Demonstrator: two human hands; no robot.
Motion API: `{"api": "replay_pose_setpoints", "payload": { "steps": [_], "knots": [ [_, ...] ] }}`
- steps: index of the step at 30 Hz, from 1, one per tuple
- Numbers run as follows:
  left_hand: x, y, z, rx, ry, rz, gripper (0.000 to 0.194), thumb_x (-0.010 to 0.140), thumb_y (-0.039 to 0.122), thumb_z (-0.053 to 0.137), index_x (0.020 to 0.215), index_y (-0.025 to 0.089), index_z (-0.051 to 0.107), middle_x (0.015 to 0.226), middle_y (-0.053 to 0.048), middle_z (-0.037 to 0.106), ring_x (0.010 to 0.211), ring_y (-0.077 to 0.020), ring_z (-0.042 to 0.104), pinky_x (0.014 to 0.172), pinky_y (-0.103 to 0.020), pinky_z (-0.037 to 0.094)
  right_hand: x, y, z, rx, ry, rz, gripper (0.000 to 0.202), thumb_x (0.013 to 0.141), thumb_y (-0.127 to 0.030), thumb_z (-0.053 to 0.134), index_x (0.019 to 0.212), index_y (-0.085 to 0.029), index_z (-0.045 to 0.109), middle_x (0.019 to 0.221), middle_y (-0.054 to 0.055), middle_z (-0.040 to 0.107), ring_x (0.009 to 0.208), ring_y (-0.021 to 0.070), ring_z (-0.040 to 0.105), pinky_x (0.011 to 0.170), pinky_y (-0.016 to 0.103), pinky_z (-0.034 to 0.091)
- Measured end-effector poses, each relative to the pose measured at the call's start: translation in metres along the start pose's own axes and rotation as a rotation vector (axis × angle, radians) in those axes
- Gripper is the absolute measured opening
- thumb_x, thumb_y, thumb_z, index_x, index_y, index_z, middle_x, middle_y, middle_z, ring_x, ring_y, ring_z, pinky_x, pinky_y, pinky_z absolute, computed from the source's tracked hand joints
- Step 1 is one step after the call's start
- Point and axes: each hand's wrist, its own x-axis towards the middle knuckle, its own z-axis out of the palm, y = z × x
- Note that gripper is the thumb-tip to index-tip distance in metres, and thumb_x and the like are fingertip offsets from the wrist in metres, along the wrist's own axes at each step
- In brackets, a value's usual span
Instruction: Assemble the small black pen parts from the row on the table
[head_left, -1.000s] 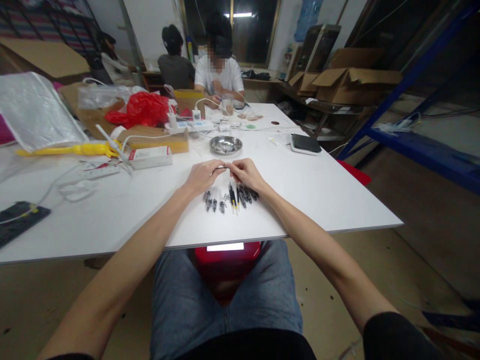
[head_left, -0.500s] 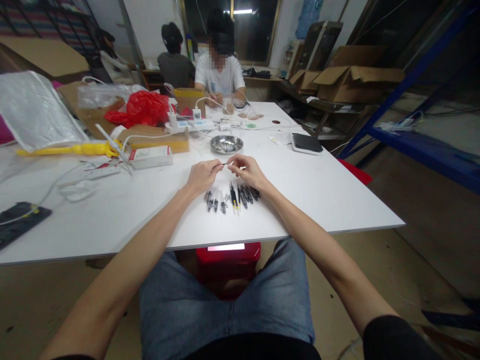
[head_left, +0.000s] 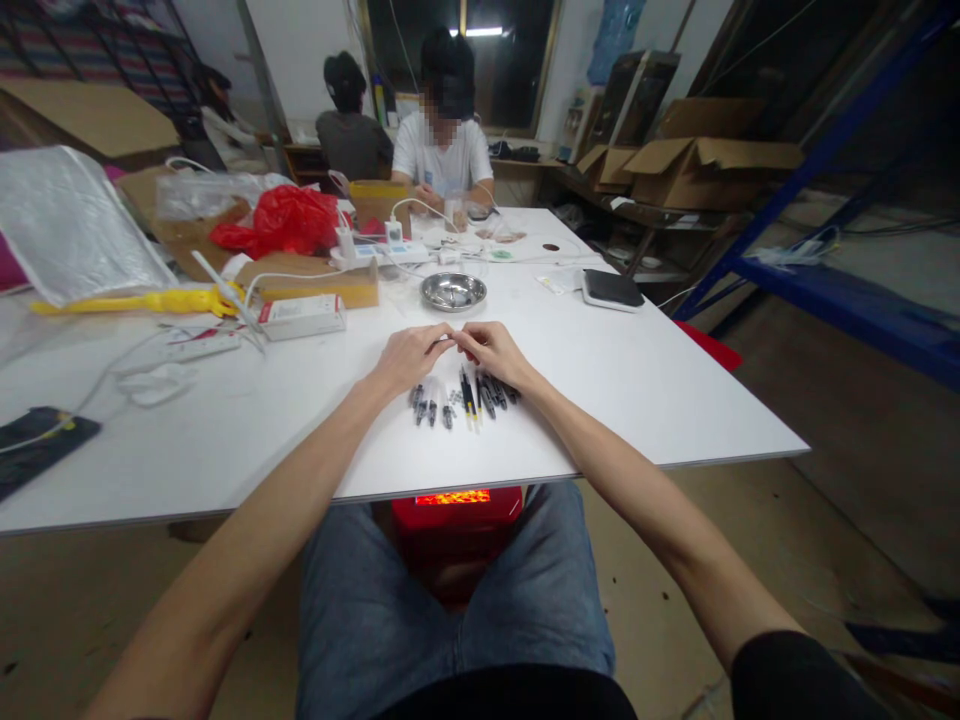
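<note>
My left hand (head_left: 409, 357) and my right hand (head_left: 491, 351) meet fingertip to fingertip over the white table (head_left: 637, 390). Between the pinched fingers is a small thin dark part (head_left: 452, 341), mostly hidden by the fingers. Just below the hands lies a row of several small black pen-like parts (head_left: 465, 397), some with clear bodies and one with a yellow stripe. A round metal dish (head_left: 453, 291) sits a little beyond the hands.
A white box (head_left: 301, 314), cables, a yellow tool (head_left: 150, 299), a red bag (head_left: 285, 218) and a power strip (head_left: 382, 252) crowd the left and far side. A black device (head_left: 613, 288) lies right. A phone (head_left: 37, 445) lies near left. A person in white (head_left: 444, 150) sits opposite.
My hands were raised slightly with the thin part showing between the fingertips; now they are lower and closer together, fingers covering the part.
</note>
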Motion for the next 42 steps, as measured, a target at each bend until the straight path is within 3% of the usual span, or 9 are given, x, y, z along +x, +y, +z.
{"api": "replay_pose_setpoints", "payload": {
  "steps": [4,12,17,20,29,42],
  "knots": [
    [0.0,0.0,0.001,0.006,0.004,-0.003,0.037,0.106,0.042,0.038,0.1,0.024,0.069,0.096,-0.006,0.076,0.09,-0.0248,0.068,0.072,-0.032,0.041,0.002,0.0,-0.002,0.026,0.01,-0.013,0.051,0.09,-0.066,0.061,0.073,-0.018,0.066,0.057,-0.003,0.055,0.054,0.011,0.048,0.055,0.024,0.037],
    [0.0,-0.014,0.002,0.025,-0.001,-0.127,0.034,0.103,0.04,0.041,0.094,0.025,0.07,0.079,-0.005,0.071,0.079,-0.026,0.067,0.067,-0.032,0.038,0.004,0.006,-0.009,0.032,0.084,0.028,0.045,0.087,-0.062,0.067,0.078,-0.018,0.068,0.055,-0.003,0.055,0.053,0.0112,0.049,0.055,0.024,0.039],
    [-0.001,-0.012,0.001,0.015,-0.006,-0.129,0.039,0.105,0.041,0.036,0.123,0.028,0.069,0.084,-0.004,0.073,0.08,-0.0255,0.067,0.069,-0.031,0.039,0.003,0.01,-0.01,-0.02,0.125,-0.001,0.041,0.09,-0.056,0.065,0.078,-0.018,0.068,0.058,-0.002,0.058,0.056,0.012,0.053,0.059,0.024,0.04],
    [-0.001,-0.009,0.001,0.017,-0.027,-0.123,0.042,0.106,0.041,0.035,0.129,0.029,0.068,0.093,-0.004,0.075,0.085,-0.0251,0.068,0.073,-0.031,0.041,0.002,0.014,-0.011,-0.067,0.14,-0.001,0.041,0.092,-0.056,0.062,0.078,-0.017,0.068,0.06,-0.001,0.059,0.057,0.0127,0.054,0.061,0.025,0.041],
    [-0.001,-0.01,-0.002,-0.001,-0.11,-0.143,0.038,0.103,0.032,0.039,0.124,0.026,0.07,0.09,-0.004,0.075,0.093,-0.0244,0.07,0.078,-0.03,0.044,0.003,0.018,-0.01,-0.167,0.092,-0.001,0.038,0.093,-0.051,0.059,0.079,-0.016,0.067,0.065,0.0,0.06,0.061,0.0136,0.055,0.064,0.026,0.04],
    [-0.001,-0.012,0.0,0.008,-0.144,-0.109,0.037,0.099,0.027,0.04,0.117,0.025,0.072,0.088,-0.004,0.074,0.085,-0.0231,0.067,0.077,-0.031,0.045,0.002,0.02,-0.009,-0.225,0.054,0.015,0.027,0.092,-0.037,0.06,0.08,-0.015,0.069,0.064,0.0,0.062,0.062,0.0134,0.055,0.065,0.026,0.039]
  ]
}}
